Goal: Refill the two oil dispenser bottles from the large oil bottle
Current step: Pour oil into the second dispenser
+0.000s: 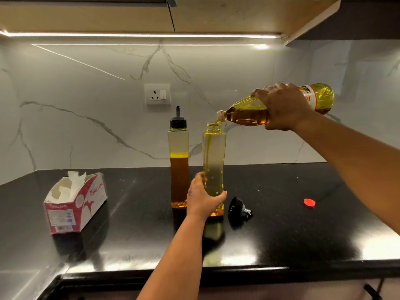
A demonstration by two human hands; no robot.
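**Oil poured into the open dispenser bottle**

Nearest, the glossy black stone countertop (281,241) is seen, its polished face streaked with light reflections. The left hand (202,199) is wrapped around the lower body of the uncapped dispenser bottle (213,161), thumb on the left side and fingers curled round the near right side, so the bottle is held upright on the counter. This bottle is tall, clear plastic, squarish with a gently pinched waist; a shallow layer of amber oil sits at its base and a thin stream runs down inside from the open threaded neck.

Just right of its base, a black ribbed dispenser cap (239,210) with a clear spout lies on its side. Well apart to the right, a small red cap (309,202) rests flat. At the left, a torn-open cardboard tissue box (75,204), white and pink, shows crumpled paper at its top.

Just behind and left of the held bottle, touching or nearly so, a 2nd dispenser bottle (178,165) stands capped with a black pointed nozzle, roughly half full of darker oil.

Above, the right hand (283,107) grips the middle of the large oil bottle (279,107), a clear ridged plastic bottle tipped near horizontal, its mouth over the open neck.

Farthest, a white veined marble backsplash (86,94) carries a white wall socket (157,94).
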